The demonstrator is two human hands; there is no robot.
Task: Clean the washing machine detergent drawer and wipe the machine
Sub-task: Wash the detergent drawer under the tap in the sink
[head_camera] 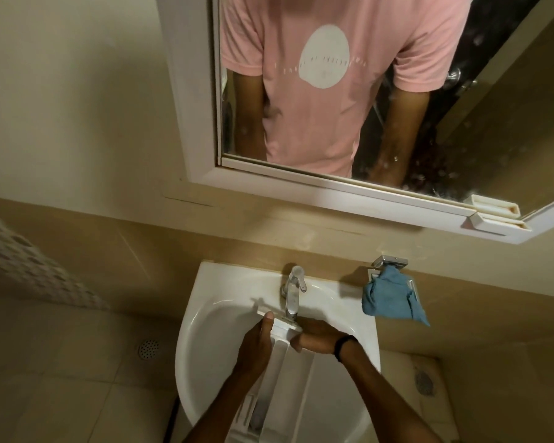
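A long white detergent drawer (288, 369) lies lengthwise in the white sink (205, 340), its front panel up under the chrome tap (292, 292). My left hand (256, 346) grips the drawer's left side near the front, thumb up on the panel. On the right side, my right hand (317, 338) is curled against the drawer's front end, and a black band circles its wrist. I cannot see whether water is running. A blue cloth (392, 298) hangs from a chrome holder to the right of the sink.
A white-framed mirror (333, 187) hangs above the sink and reflects a pink shirt. A small white tray (496, 215) sits on its lower right ledge. The floor is tiled, with drains at the left (148, 348) and the right (424, 382).
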